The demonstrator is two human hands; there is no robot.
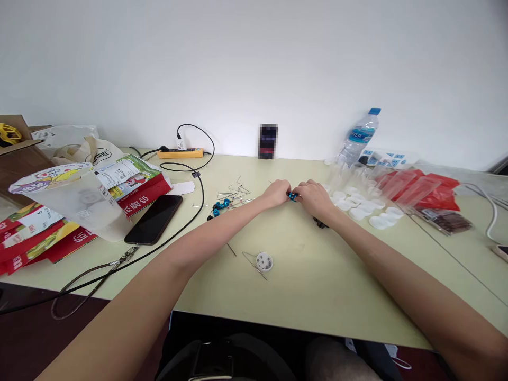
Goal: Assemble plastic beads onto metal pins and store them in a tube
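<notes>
Near the middle of the table, a small shiny blue and black part [292,196] is pinched between my two hands. My left hand [278,192] is closed on its left side, and my right hand [313,196] grips it from the right. How the fingers sit on it is too small to make out. Just below my right wrist lies a small black piece [320,223]. Several similar blue parts [220,207] sit in a cluster beyond my left forearm, beside scattered thin metal pins and bent rods [236,193].
Nearer me are a small white round dish with dark dots [264,261] and thin rods. White discs [357,206], red bags [428,188] and a water bottle [359,137] are at right. A phone [154,219], a plastic cup [99,203], a cable and a power strip [180,153] occupy the left.
</notes>
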